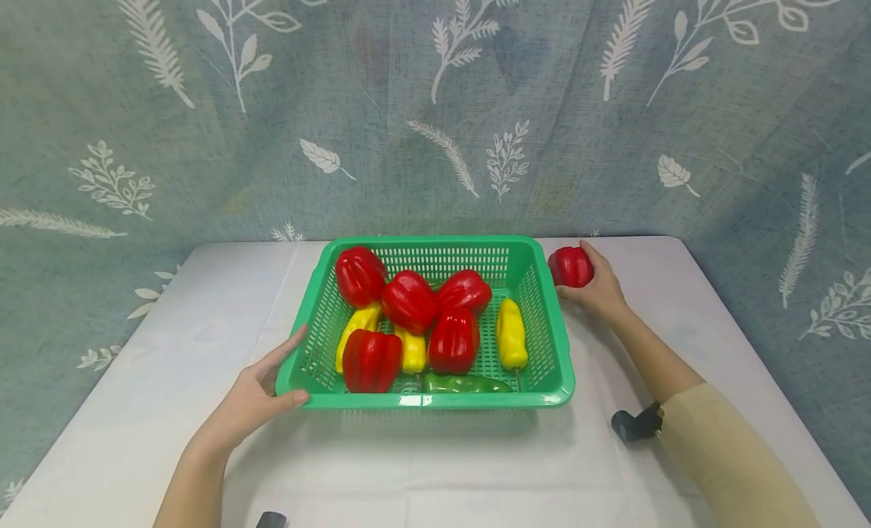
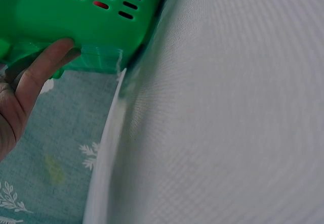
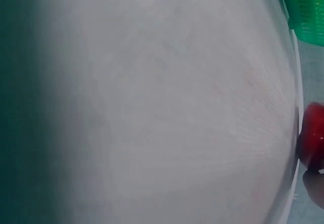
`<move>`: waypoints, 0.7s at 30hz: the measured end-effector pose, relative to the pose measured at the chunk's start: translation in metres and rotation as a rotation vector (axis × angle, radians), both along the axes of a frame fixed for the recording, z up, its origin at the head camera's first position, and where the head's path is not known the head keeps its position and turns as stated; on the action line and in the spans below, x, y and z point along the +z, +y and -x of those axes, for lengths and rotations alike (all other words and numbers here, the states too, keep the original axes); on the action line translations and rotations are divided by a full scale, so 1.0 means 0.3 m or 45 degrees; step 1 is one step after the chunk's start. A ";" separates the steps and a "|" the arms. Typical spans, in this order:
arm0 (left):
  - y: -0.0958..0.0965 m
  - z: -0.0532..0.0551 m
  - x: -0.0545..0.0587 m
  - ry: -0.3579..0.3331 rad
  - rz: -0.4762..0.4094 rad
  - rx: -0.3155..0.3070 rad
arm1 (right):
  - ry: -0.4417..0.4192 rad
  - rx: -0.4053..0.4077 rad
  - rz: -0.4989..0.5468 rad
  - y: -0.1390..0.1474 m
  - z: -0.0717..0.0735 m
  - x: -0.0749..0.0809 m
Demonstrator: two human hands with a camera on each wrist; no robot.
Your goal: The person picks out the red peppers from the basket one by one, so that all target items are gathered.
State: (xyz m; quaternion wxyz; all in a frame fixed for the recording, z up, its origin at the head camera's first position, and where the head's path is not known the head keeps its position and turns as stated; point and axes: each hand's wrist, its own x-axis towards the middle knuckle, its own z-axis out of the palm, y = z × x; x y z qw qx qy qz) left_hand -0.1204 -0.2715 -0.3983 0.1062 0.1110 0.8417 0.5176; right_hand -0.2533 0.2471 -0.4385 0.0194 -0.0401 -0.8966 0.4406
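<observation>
A green plastic basket (image 1: 425, 400) stands on the white-covered table, with several red bell peppers (image 1: 410, 301) in it. Yellow peppers (image 1: 511, 335) lie among them, and a long green pepper (image 1: 466, 383) lies along the front wall. My left hand (image 1: 246, 403) rests against the basket's front left corner, thumb at the rim and fingers straight along the outer side. Beyond the basket's right side, my right hand (image 1: 599, 290) grips one more red bell pepper (image 1: 570, 267) between thumb and fingers, close over the table. The right wrist view shows only part of that pepper (image 3: 313, 135).
A white cloth (image 1: 476, 467) covers the table. Behind it hangs a blue-green curtain (image 1: 381, 135) with white leaf prints. A dark camera piece (image 1: 636, 424) sits by the right forearm, and another dark piece (image 1: 272, 519) shows at the bottom edge.
</observation>
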 end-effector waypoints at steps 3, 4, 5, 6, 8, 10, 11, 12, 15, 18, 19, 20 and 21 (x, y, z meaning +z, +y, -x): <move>-0.002 0.003 -0.004 0.006 -0.006 -0.007 | -0.015 0.031 0.010 0.002 -0.002 0.003; -0.002 0.003 -0.005 0.005 -0.005 -0.007 | -0.015 0.040 0.012 0.003 -0.003 0.001; -0.002 0.003 -0.006 0.004 -0.004 -0.006 | -0.011 0.048 0.016 0.004 -0.004 0.000; -0.003 0.003 -0.007 0.003 -0.003 -0.007 | -0.008 0.052 0.020 0.005 -0.006 -0.002; -0.003 0.002 -0.007 -0.001 0.003 -0.004 | 0.002 0.058 0.020 0.006 -0.011 -0.003; -0.004 0.001 -0.006 -0.007 0.000 0.000 | 0.011 0.061 0.014 0.006 -0.016 -0.005; -0.004 0.000 -0.006 -0.005 0.002 -0.001 | 0.014 0.057 0.009 0.005 -0.018 -0.006; -0.004 -0.001 -0.005 -0.003 0.004 -0.003 | 0.015 0.051 0.005 0.005 -0.020 -0.007; -0.005 -0.004 -0.003 0.002 0.013 0.001 | 0.025 0.034 0.011 0.000 -0.027 -0.005; -0.005 -0.004 -0.003 0.012 0.040 0.005 | 0.035 0.020 0.027 -0.005 -0.033 -0.001; -0.006 -0.004 -0.004 0.010 0.047 0.010 | 0.037 0.016 0.034 -0.006 -0.036 0.002; -0.006 -0.003 -0.005 0.010 0.050 0.012 | 0.038 0.014 0.038 -0.006 -0.037 0.003; -0.006 -0.002 -0.006 0.013 0.057 0.014 | 0.039 0.014 0.043 -0.006 -0.040 0.005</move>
